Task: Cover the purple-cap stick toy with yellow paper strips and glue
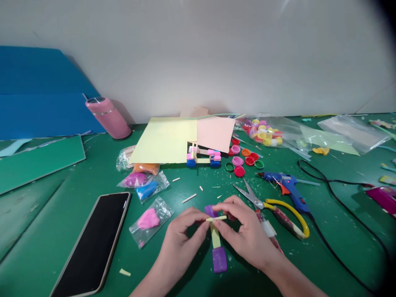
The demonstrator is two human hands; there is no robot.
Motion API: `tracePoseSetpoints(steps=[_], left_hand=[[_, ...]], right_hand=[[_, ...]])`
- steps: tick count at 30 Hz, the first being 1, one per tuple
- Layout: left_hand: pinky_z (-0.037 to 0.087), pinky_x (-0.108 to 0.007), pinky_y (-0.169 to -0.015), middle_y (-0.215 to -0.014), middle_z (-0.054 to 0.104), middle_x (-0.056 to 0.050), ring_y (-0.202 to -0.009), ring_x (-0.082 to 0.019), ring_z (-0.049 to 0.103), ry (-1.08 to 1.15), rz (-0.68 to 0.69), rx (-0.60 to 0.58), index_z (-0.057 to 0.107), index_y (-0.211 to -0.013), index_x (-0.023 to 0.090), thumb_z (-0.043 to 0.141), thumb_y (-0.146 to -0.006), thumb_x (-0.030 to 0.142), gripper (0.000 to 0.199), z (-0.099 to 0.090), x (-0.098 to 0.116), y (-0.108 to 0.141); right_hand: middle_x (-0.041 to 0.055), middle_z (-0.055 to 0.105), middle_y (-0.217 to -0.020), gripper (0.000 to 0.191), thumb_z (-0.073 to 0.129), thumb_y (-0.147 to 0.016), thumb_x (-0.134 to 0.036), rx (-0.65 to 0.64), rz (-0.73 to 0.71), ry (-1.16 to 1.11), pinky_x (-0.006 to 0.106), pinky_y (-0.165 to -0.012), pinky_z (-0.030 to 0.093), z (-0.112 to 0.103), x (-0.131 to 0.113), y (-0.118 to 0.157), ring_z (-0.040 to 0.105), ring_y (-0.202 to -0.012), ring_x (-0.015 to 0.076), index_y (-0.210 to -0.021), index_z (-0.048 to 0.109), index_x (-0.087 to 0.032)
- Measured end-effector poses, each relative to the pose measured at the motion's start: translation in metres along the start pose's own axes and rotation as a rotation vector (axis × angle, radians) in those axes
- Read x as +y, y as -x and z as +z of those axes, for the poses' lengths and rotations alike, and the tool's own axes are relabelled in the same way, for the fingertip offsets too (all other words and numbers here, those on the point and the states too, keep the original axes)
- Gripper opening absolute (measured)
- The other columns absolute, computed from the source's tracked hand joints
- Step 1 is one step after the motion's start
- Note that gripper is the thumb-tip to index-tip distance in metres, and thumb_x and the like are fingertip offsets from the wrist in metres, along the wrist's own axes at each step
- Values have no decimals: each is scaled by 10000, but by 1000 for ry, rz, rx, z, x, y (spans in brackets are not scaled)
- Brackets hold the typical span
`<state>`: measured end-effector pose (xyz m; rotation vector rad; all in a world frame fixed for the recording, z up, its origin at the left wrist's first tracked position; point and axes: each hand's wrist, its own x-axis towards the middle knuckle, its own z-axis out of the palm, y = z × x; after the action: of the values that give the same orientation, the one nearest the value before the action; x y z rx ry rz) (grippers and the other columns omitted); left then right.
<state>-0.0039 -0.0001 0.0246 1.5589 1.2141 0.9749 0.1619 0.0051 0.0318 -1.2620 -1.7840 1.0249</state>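
Observation:
Between both hands is a thin pale yellow strip (pixel 221 218). My left hand (pixel 187 231) pinches its left end between thumb and fingertips. My right hand (pixel 243 231) has thumb and index finger closed on its right part. Just beneath the strip lies a pale yellow bar (pixel 215 237) with a purple block (pixel 219 260) at its near end and another purple block (pixel 210 211) at its far end, partly hidden by my fingers. Farther back stands a small model (pixel 202 160) of pale sticks with pink and blue pieces.
A phone (pixel 93 243) and clay bags (pixel 150 220) lie on the left. Scissors (pixel 255 198), a blue glue gun (pixel 286 185) with a black cable, and bottle caps (pixel 239 171) are at the right. A pink bottle (pixel 109 117) leans behind, near yellow paper (pixel 167 140).

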Motion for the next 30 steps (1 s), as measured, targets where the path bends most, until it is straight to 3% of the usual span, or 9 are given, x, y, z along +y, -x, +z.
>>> tracePoseSetpoints(steps=[7,17,30], left_hand=[[442,-254,-608,-708,629,-41,-662,-157,574,32,-7,-9,668,-774,172,539,-784,182,130,2,2,1],[422,-243,-604,-688,598,-29,-649,-149,545,21,-48,-12,647,-749,164,518,-798,204,144,2,1,2],[407,-233,-593,-668,599,-24,-629,-143,536,66,-84,9,662,-728,160,544,-775,188,130,2,3,3]], right_hand=[[23,482,-816,100,550,-801,-204,-18,-32,38,263,-707,437,1,-5,-2,516,-794,156,-843,640,-213],[3,518,-809,105,535,-794,-160,-90,82,24,237,-666,422,-1,-16,-7,531,-769,133,-759,623,-207],[-12,528,-752,109,547,-738,-107,-81,146,33,222,-618,405,0,-19,-11,528,-722,121,-691,601,-188]])
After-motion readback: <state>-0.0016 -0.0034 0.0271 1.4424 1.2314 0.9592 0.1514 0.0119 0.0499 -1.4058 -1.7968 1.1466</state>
